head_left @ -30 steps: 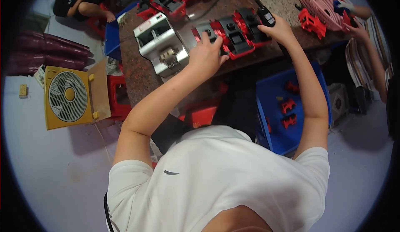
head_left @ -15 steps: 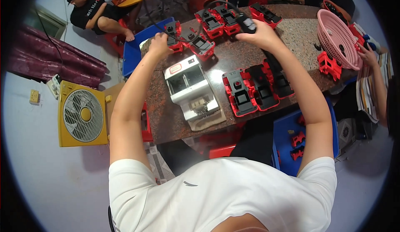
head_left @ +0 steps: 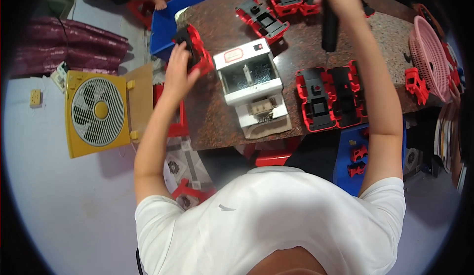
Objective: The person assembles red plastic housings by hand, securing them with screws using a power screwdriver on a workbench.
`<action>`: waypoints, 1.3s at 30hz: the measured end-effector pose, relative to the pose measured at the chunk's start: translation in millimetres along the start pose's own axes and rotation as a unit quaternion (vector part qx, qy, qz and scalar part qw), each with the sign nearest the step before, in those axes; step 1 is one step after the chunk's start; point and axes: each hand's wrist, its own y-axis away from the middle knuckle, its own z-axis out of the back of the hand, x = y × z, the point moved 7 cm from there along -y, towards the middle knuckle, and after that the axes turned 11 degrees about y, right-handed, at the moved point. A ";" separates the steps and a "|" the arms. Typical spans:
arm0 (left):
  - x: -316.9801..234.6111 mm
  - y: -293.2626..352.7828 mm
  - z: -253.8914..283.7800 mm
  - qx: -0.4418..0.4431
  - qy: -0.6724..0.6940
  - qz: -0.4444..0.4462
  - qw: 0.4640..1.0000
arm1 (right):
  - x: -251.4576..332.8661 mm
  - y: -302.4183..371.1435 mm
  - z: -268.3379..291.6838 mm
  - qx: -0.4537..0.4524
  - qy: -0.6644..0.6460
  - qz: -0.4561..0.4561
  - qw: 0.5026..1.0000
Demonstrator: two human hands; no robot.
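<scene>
My left hand is closed on a red-and-black toy car body, tilted at the table's left edge, thumb on its near side. High on the right, my right hand grips a black electric screwdriver, its dark cylindrical body hanging below the fingers. Between my arms stands a white screw feeder with an open tray of small dark screws. Another toy car body lies beyond the feeder. More stand at the far edge, partly behind my right hand. A row of toy car bodies lies right of the feeder.
A pink basket and a red toy shell are at the table's right. One blue bin stands at the far left, another by my right thigh. A yellow fan stands left. Other people sit around the table.
My left hand has drawn a toy car body left and nearer, off its row. My right hand has moved up and right with the screwdriver. The whole view has shifted.
</scene>
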 end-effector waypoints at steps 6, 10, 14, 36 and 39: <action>-115.7 93.9 -22.2 0.122 -0.008 0.071 0.990 | 29.1 29.6 34.0 -0.036 -0.089 0.089 0.991; -112.4 70.6 8.2 0.109 0.052 0.115 0.986 | 28.8 62.8 34.3 -0.007 -0.108 0.081 0.991; -62.5 -33.7 17.8 0.028 0.076 0.131 0.988 | 18.7 99.1 40.3 0.028 -0.122 0.056 0.991; 148.2 13.2 0.9 0.030 0.294 0.317 0.901 | -13.9 135.4 97.3 0.049 -0.126 0.028 0.990; 123.6 24.2 -29.8 0.070 0.334 0.383 0.858 | -32.1 120.5 80.0 0.026 -0.116 -0.002 0.993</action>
